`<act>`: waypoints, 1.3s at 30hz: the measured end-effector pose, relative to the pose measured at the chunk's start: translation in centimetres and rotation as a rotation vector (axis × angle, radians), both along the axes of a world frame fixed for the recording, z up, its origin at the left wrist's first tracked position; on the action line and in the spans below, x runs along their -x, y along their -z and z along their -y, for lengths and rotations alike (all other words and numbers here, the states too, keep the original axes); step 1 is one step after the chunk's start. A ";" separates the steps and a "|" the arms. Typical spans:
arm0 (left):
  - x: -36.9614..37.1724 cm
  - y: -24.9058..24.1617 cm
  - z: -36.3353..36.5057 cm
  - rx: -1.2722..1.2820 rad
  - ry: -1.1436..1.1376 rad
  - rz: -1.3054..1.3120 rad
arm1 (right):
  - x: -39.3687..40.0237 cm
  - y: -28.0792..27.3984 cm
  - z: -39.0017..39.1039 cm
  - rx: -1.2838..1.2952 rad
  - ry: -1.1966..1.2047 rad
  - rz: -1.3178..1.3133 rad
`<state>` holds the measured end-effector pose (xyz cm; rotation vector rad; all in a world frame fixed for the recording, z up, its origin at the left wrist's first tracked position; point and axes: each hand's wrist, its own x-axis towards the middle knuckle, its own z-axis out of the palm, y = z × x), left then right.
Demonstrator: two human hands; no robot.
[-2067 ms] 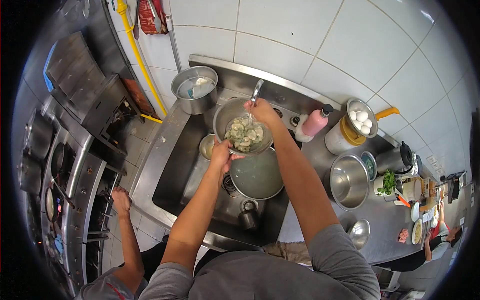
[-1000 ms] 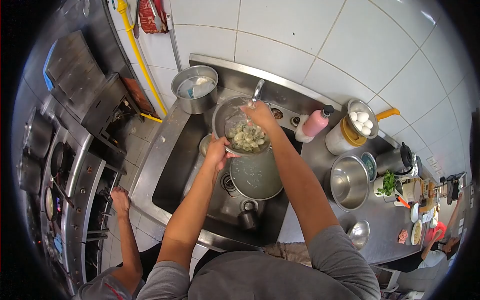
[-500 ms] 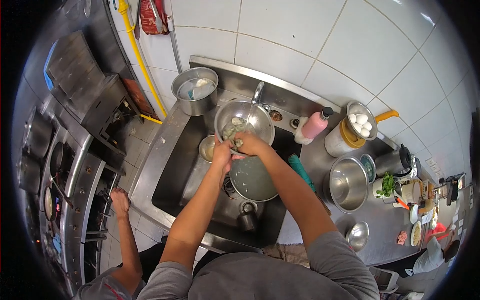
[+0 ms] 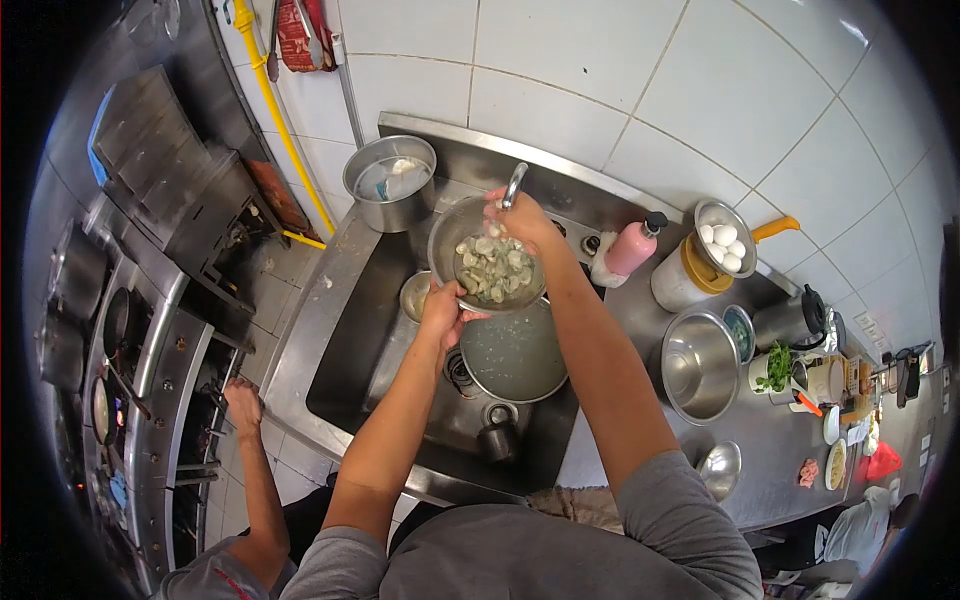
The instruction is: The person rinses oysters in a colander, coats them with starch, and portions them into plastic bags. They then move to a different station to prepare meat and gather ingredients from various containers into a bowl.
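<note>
Greyish pieces that look like peeled shrimp (image 4: 494, 268) lie in a metal bowl (image 4: 445, 225) over the sink. My left hand (image 4: 443, 314) is closed on the bowl's near-left rim, thumb on top. At the far side, my right hand (image 4: 520, 220) is right beneath the faucet (image 4: 515, 184), its fingers bent and partly hidden over the rim; I cannot tell whether they hold anything. Below the bowl stands a larger pot of cloudy water (image 4: 512, 355). A small metal bowl (image 4: 415, 296) is beside my left hand, and a metal cup (image 4: 497, 440) sits lower in the sink (image 4: 400, 400).
A metal pot (image 4: 390, 205) stands at the sink's back left corner. On the right counter are a pink pump bottle (image 4: 630, 248), a strainer with eggs (image 4: 725, 250) and a large metal bowl (image 4: 700, 367). Another person's hand (image 4: 243, 403) is by the stove at left.
My right hand has moved from the shrimp up to the faucet, uncovering the bowl's contents. My left hand stays on the rim. The bowl appears tilted more toward me.
</note>
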<state>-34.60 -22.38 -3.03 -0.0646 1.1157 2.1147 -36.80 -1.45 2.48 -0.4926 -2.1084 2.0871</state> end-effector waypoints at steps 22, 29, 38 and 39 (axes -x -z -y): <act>-0.6 1.4 -0.6 0.119 -0.060 -0.099 | -4.9 5.7 5.1 -0.695 -0.421 0.220; -0.7 1.7 0.4 -0.005 0.001 -0.039 | -3.3 3.7 2.6 -0.195 -0.081 0.094; -0.4 0.7 0.3 -0.018 0.006 -0.010 | -3.2 4.8 2.7 -1.012 -0.185 -0.218; -0.3 0.6 0.3 -0.014 0.025 -0.007 | -4.9 5.2 4.8 -1.215 -0.166 -0.188</act>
